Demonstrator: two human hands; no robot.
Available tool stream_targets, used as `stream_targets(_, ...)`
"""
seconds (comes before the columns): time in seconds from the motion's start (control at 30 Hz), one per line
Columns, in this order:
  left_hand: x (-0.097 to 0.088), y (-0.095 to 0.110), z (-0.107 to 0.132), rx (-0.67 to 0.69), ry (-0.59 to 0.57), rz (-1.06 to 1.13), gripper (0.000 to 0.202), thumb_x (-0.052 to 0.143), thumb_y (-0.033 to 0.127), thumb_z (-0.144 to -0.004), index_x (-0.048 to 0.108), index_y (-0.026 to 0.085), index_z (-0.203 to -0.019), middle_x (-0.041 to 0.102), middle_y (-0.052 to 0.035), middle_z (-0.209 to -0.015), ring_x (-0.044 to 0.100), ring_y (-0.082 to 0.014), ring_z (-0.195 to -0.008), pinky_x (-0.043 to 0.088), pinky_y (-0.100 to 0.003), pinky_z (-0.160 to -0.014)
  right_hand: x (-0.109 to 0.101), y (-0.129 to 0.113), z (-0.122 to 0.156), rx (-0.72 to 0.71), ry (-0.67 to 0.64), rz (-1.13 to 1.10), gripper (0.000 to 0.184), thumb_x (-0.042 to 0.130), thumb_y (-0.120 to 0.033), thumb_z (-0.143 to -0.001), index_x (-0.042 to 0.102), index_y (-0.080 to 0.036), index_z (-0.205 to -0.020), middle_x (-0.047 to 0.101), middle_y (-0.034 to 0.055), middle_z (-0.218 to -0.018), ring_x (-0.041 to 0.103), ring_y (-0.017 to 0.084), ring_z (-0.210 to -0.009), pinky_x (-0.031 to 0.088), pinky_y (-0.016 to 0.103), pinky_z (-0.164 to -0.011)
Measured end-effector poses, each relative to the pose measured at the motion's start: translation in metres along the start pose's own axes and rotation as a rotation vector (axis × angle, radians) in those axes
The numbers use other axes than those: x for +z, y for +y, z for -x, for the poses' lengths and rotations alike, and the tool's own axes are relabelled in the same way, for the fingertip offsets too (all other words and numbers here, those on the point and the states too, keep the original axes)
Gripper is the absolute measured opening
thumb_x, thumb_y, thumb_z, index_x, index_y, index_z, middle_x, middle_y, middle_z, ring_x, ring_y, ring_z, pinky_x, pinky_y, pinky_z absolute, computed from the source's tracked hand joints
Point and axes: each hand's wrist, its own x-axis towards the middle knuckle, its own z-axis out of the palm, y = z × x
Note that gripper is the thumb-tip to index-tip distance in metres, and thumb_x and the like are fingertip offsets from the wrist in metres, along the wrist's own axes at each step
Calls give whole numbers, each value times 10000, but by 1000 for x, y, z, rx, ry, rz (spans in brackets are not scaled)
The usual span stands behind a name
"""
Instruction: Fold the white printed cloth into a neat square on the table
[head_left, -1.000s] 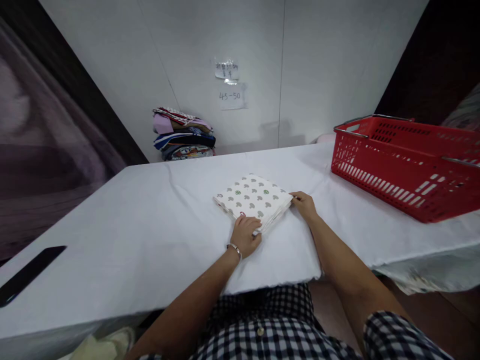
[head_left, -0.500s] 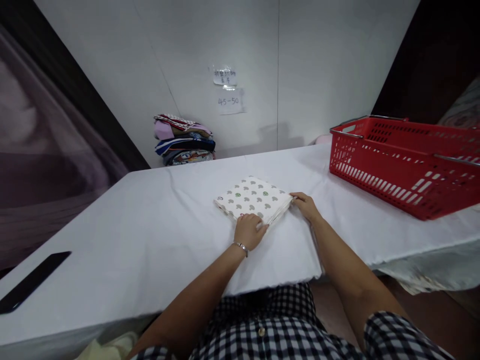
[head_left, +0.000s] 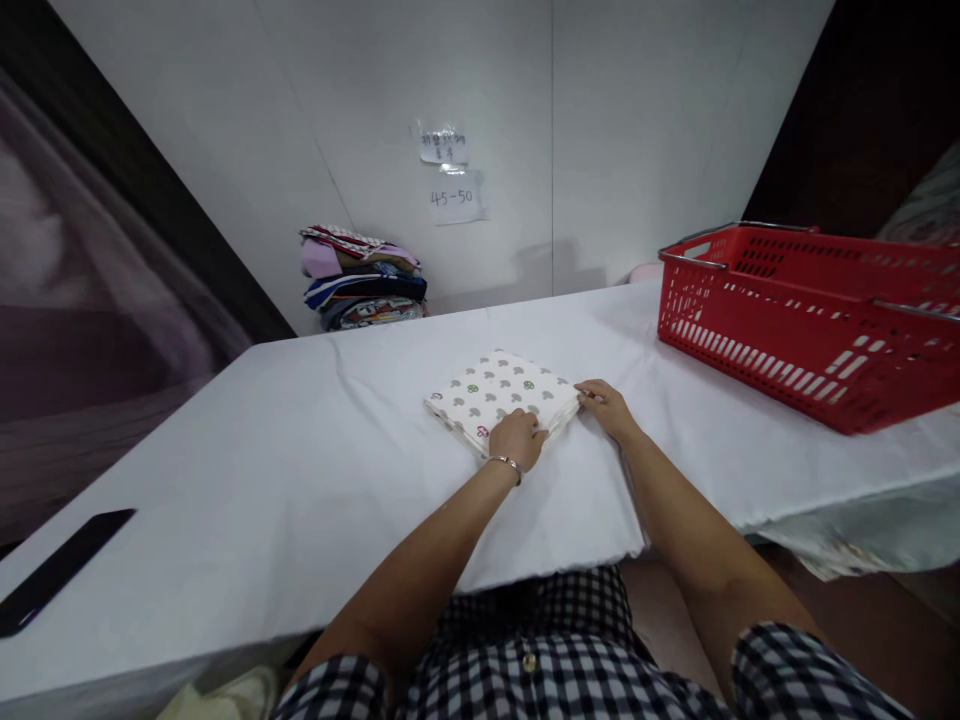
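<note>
A folded white cloth (head_left: 495,390) printed with grey mushroom-like shapes and a few green and red motifs lies flat on the white-covered table in front of me. My left hand (head_left: 519,438), with a silver bracelet at the wrist, is closed over its near right edge, fingers curled on top and thumb at the side. At the right corner, my right hand (head_left: 606,408) pinches the layered fabric between thumb and fingers. Parts of the left fingertips are hidden by the hand itself.
A red plastic basket (head_left: 757,325) with metal handles stands on the table at the right. Against the wall sits a stack of folded clothes (head_left: 365,280). A flat black object, like a phone (head_left: 64,570), lies at the table's left. Paper signs (head_left: 457,197) hang on the wall.
My left hand has slid up and to the right along the cloth's near edge, uncovering a red motif. The right hand stays at the right corner. The view has shifted slightly.
</note>
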Motion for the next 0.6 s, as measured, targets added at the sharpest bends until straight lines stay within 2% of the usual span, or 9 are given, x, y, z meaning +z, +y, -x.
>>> stream_targets(0.1, 0, -1, -1, -12, 7, 38, 230, 423, 380, -850, 589, 223, -881, 574, -24, -975, 547, -158, -872, 407, -270, -701, 1, 1, 0, -28, -25, 7, 234, 557, -309, -729, 663, -241, -927, 564, 44, -1039, 553, 159, -858, 468, 300, -729)
stream_targets(0.23, 2, -1, 0, 27, 70, 13, 218, 370, 279, -869, 570, 207, -821, 580, -23, -919, 542, -151, -839, 399, -268, -676, 2, 5, -1, -61, -26, 56, 208, 554, -279, -726, 668, -253, -897, 571, 43, -1029, 532, 186, -953, 460, 329, -784)
stream_targets(0.43, 9, -1, 5, 152, 123, -24, 194, 349, 261, -880, 531, 206, -842, 561, -26, -915, 526, -144, -843, 392, -266, -696, 3, 3, -6, -126, 23, 152, 159, 523, -226, -736, 655, -263, -816, 600, 26, -946, 512, 199, -933, 386, 399, -890)
stream_targets(0.6, 13, -1, 6, 147, 93, -83, 181, 349, 248, -880, 522, 198, -860, 550, -43, -928, 518, -158, -869, 390, -283, -723, 0, -6, -5, -148, 35, 185, 164, 492, -224, -763, 634, -261, -835, 594, 34, -938, 506, 202, -929, 387, 381, -872)
